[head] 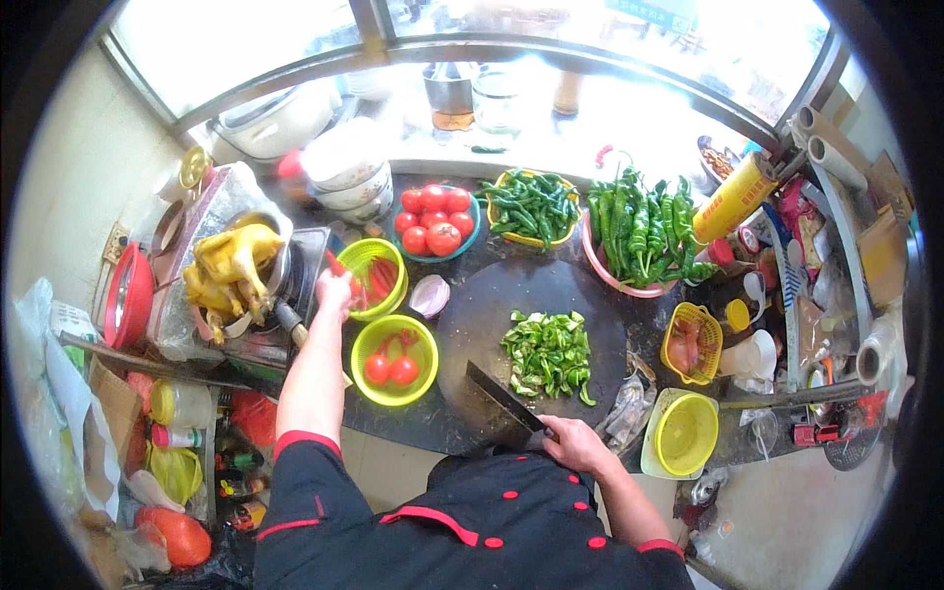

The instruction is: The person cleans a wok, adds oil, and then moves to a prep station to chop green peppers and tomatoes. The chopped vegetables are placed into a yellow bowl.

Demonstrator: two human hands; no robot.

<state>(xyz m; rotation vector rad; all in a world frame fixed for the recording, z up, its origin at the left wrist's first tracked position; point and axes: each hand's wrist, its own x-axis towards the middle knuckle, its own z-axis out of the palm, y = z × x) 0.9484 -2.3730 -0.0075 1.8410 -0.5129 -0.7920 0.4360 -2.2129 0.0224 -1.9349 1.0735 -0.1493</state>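
Observation:
My left hand (335,292) is closed around a red chili pepper (334,262) at the left rim of a yellow-green basket (403,284). More red chili peppers (383,276) lie inside that basket. In my right hand (579,442) is the handle of a dark-bladed kitchen knife (505,398), its blade resting low over the round chopping board (479,310). Chopped green pepper pieces (549,354) form a pile on the board, right of the blade. A second yellow-green bowl (431,376) with two tomatoes (403,370) stands left of the board, near a halved red onion (429,296).
Behind the board are tomatoes (443,240) in a teal basket, small green peppers (535,206) and long green peppers (641,221). A plucked chicken (236,269) lies at left. At right stand a meat basket (692,343), a yellow basket (687,434) and a crowded shelf (782,398).

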